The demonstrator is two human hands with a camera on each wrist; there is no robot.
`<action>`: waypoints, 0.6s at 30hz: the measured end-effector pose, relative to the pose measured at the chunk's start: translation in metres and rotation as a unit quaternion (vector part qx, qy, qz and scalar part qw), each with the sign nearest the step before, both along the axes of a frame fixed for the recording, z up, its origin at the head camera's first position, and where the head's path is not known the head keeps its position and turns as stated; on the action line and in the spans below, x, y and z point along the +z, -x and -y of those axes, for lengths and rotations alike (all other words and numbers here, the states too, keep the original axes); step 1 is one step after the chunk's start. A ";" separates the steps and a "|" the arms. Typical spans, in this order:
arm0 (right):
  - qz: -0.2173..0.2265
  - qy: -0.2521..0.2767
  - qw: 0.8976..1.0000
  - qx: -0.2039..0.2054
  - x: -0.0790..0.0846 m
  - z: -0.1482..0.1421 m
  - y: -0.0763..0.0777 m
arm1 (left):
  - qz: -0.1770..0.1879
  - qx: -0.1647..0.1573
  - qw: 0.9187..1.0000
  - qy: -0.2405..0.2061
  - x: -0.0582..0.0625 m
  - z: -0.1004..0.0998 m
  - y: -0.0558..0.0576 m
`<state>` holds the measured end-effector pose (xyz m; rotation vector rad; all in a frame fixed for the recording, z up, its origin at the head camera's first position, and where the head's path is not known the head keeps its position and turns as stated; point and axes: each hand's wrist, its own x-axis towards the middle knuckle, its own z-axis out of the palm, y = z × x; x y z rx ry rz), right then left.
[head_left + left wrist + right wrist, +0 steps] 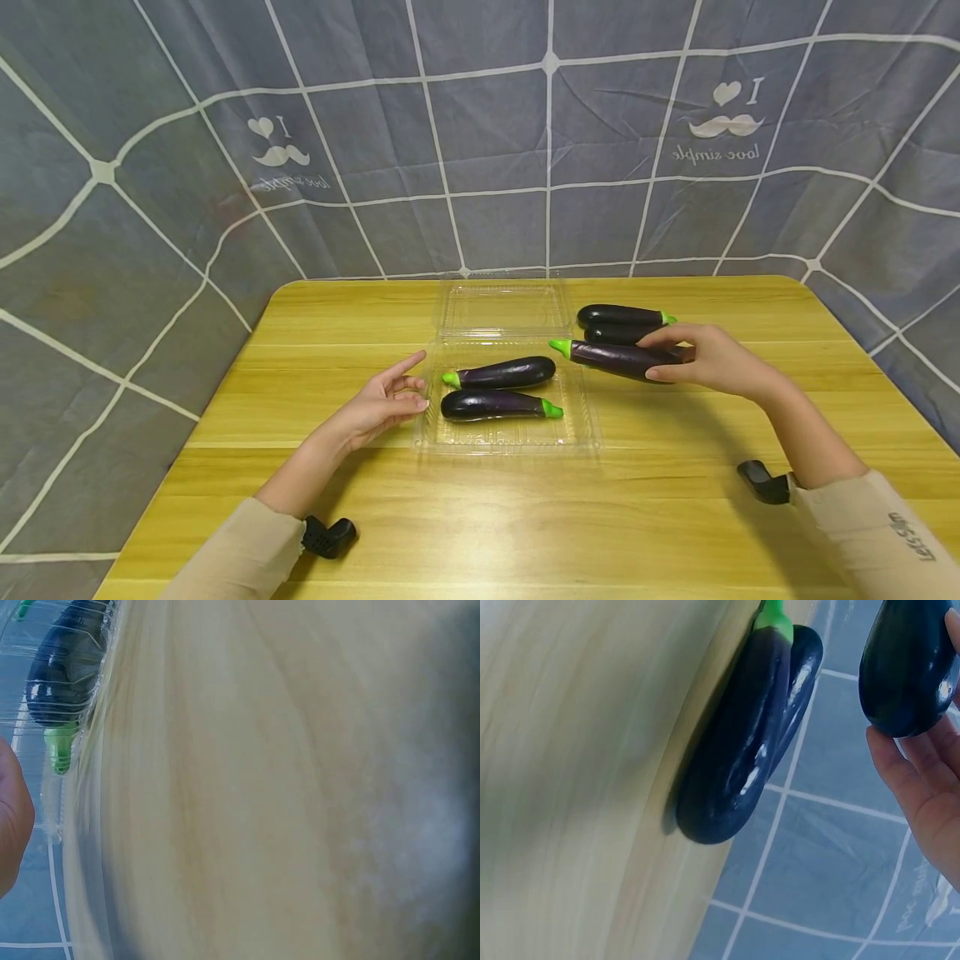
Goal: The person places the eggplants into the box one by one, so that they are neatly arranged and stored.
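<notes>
My right hand (701, 358) grips a dark purple eggplant (615, 358) by its thick end, its green stem pointing left toward the box. In the right wrist view that eggplant (904, 667) is held off the table between thumb and fingers. Two more eggplants (618, 316) lie together just behind it. Inside the lower half of an open clear plastic clamshell box (510, 433) are two eggplants (491, 405), side by side with stems at opposite ends. At the box's left edge is my left hand (378, 404), fingers loosely spread; whether it touches the rim I cannot tell.
The box's transparent lid (502, 308) lies folded back toward the table's far edge. Around the wooden table (480, 517) hangs a grey curtain (495, 150) with white lines. A black wrist mount (328, 537) sticks out from each sleeve.
</notes>
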<state>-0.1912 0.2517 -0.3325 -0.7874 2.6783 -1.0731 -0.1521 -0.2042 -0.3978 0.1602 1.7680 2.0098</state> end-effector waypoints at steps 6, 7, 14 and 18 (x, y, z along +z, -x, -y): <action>-0.013 -0.007 1.000 0.009 0.001 0.008 0.001 | 0.006 0.001 1.000 -0.005 0.001 -0.001 0.000; -0.016 -0.010 1.000 0.010 0.001 0.009 0.001 | 0.007 0.002 1.000 -0.006 0.001 -0.001 0.000; -0.033 -0.016 0.999 0.025 -0.001 0.019 0.002 | 0.003 0.000 1.000 -0.004 0.000 -0.001 0.001; -0.034 -0.008 0.999 0.042 -0.001 0.024 0.002 | 0.000 -0.002 1.000 0.000 -0.001 -0.001 0.000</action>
